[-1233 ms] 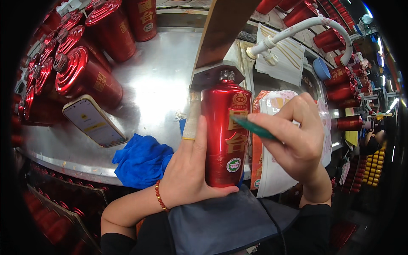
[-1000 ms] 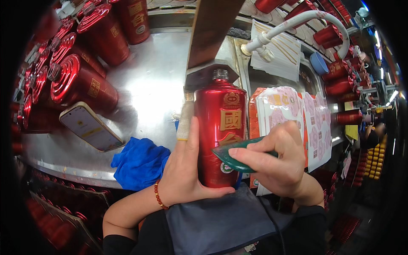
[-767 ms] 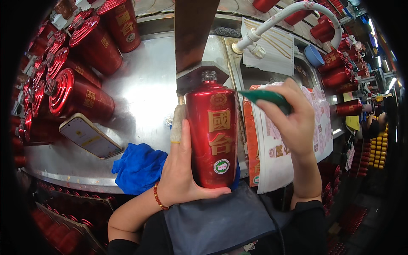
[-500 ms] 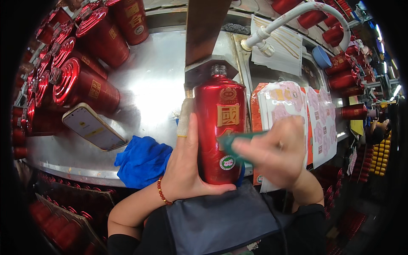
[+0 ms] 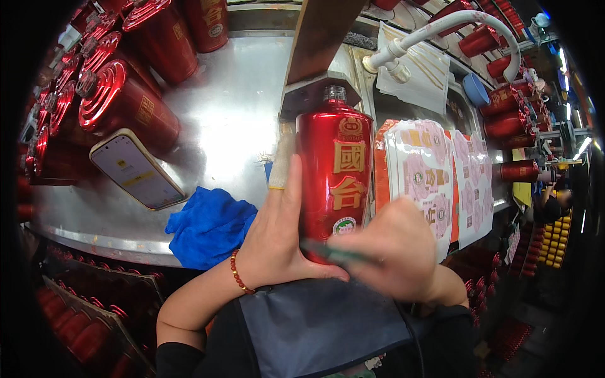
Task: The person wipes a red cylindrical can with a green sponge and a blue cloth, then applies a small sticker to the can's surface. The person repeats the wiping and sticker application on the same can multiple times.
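Observation:
A glossy red bottle with raised gold characters and a small round green-and-white label lies in front of me. Its clear, uncapped neck points away, by a dark support. My left hand cradles its left side, fingers along the body and thumb across the base. In the grip of my right hand is a flat green scraper, which is at the bottle's lower end below the round label. That hand is smeared by motion, so the tool's exact shape and whether it touches the bottle are unclear.
Left of the bottle lie a blue cloth and a phone, with several red bottles beyond. Printed sticker sheets lie on the right. A white curved tap and a wooden post rise at the back.
My right hand and the scraper have moved down from the middle of the bottle to its lower end, uncovering the lower gold character. The view has shifted slightly.

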A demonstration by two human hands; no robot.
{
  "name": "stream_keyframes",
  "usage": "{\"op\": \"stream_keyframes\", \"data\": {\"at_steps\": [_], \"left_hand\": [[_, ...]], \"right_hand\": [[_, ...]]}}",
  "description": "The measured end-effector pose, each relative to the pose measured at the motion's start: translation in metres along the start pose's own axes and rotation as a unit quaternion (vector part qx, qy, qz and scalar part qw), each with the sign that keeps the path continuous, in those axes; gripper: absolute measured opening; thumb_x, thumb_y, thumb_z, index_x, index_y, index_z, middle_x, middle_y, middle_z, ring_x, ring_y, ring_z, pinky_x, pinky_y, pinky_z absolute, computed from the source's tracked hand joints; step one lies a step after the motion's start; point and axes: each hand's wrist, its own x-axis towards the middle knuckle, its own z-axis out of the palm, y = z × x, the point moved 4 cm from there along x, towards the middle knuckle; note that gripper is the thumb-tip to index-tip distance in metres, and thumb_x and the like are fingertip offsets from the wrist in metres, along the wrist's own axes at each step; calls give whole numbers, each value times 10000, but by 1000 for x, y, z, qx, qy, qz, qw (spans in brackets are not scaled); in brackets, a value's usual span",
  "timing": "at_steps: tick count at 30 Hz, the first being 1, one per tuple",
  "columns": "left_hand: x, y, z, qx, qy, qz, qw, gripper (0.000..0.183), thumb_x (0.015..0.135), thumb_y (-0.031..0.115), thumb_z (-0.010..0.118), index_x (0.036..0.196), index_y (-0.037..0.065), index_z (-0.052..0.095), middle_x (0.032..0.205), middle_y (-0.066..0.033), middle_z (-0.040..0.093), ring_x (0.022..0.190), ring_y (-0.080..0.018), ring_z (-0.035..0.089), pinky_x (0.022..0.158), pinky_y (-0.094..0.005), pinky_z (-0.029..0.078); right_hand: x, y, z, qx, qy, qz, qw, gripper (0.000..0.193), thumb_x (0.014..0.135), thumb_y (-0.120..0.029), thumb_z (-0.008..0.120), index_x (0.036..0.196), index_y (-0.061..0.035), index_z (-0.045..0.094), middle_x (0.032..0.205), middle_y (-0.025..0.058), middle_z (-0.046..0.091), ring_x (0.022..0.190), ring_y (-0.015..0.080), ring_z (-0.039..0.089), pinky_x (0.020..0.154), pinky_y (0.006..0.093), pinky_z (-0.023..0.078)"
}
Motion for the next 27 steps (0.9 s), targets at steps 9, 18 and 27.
{"op": "stream_keyframes", "data": {"at_steps": [9,18,27], "left_hand": [[-3,-2,4,8,1,-26,1000,1425,673,354,988,1625,-120,39,1608,-410,257,1393,-539,455,1114,-491,449],[-6,-1,4,81,19,-24,996,1380,674,381,979,1598,-158,106,1521,-393,390,1337,-524,510,1099,-482,460],[-5,23,3,101,25,-60,993,1282,699,307,958,1599,-148,167,1555,-391,374,1196,-467,588,1011,-443,508]], "right_hand": [[-48,32,10,172,83,220,957,260,859,-96,844,1066,2,722,869,77,667,776,166,644,692,298,499],[-50,54,-6,82,128,179,972,216,800,10,836,1005,-39,788,801,43,651,707,175,588,595,313,438],[-39,-15,-4,-291,69,-74,951,369,693,-169,760,1055,-150,827,1011,5,589,822,185,528,736,340,438]]}}
